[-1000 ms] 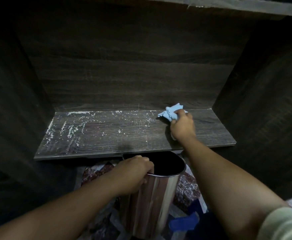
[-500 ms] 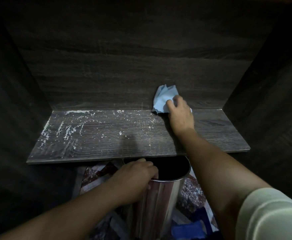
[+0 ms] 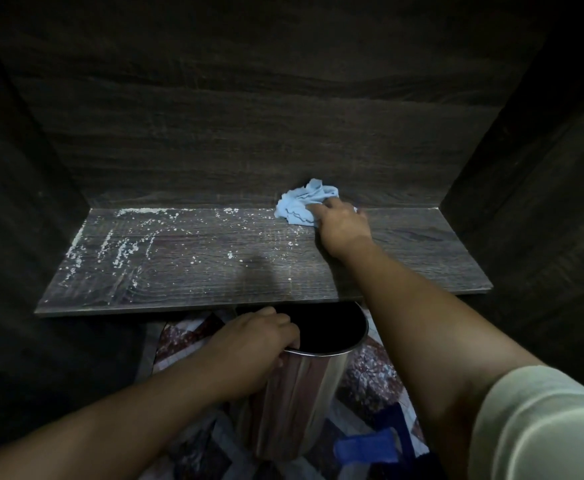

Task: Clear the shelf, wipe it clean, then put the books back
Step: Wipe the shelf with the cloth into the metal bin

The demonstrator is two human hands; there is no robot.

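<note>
My right hand [image 3: 344, 226] has its fingers curled on the blue cloth [image 3: 302, 202], which sits at the back edge of the shelf [image 3: 197, 271], right of middle. The cloth looks light, soft and limp, so I judge it best gripped bunched. Crumpled, it has no clear long axis and spills left toward the white dust [image 3: 121, 247]. My left hand [image 3: 259, 341] clamps the rim of 1 steel bin [image 3: 318, 375] below the shelf's front edge

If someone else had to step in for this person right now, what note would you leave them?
Right hand holds the blue cloth at the back of the shelf, right of centre.
Left hand grips the rim of the metal bin below the shelf's front edge.
Done: shelf cleared; no books in view.
To do: white specks cover the left half; wipe them off, then return the books.
</note>
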